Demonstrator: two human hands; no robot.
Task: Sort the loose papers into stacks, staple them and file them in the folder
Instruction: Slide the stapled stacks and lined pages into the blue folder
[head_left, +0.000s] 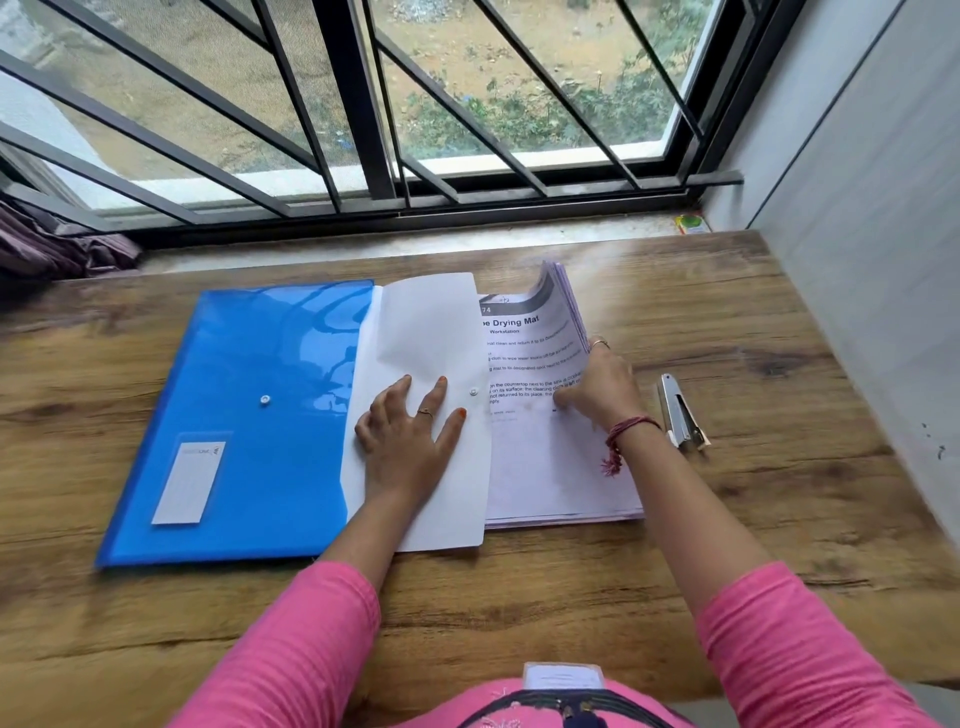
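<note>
Bare table (519, 597) lies open along the near edge and right of the stapler (679, 413), while the folder (234, 415), papers (545, 467) and both hands occupy the centre, and the window grille (363, 130) and wall (857, 234) bound the far and right sides.

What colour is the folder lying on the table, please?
Translucent blue folder with a white flap, seen in the head view.

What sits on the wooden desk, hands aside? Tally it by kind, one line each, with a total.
Blue plastic snap-button folder, flap open: 1
Stack of printed white paper sheets: 1
Silver metal stapler: 1
Total: 3

The left hand presses flat on the folder's white flap; the right hand lifts the stack's right edge.
</note>
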